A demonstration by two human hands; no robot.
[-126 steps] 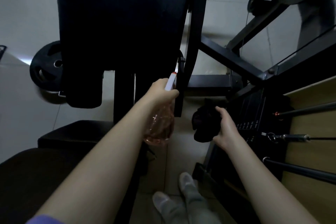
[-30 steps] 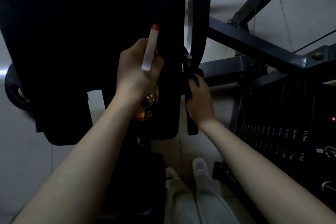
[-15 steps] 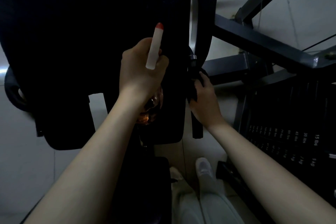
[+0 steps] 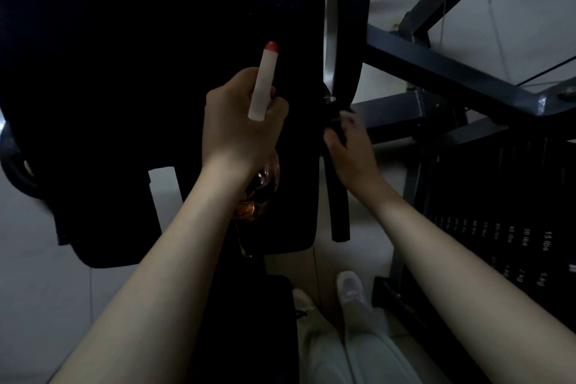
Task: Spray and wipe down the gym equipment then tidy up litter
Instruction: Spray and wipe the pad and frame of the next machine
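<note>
My left hand (image 4: pixel 240 125) grips a spray bottle (image 4: pixel 264 84). Its white nozzle with a red tip points up, and its clear body with amber liquid hangs below my wrist. Behind it stands the big black padded backrest (image 4: pixel 140 72) of a gym machine. My right hand (image 4: pixel 349 146) holds a black cloth (image 4: pixel 338 121), bunched against the black foam-covered handle bar (image 4: pixel 338 196) beside the pad's right edge. The cloth is dark and mostly hidden by my fingers.
A grey steel frame (image 4: pixel 436 72) runs diagonally on the right. A black weight stack (image 4: pixel 505 227) with white pound labels stands at lower right. A weight plate (image 4: pixel 18 165) shows at the left edge. My feet (image 4: pixel 349 290) stand on pale floor tiles.
Since 4.2 s ago I have come close to the pad and raised the bottle. My right hand brought the cloth to the handle bar and has shifted slightly along it.
</note>
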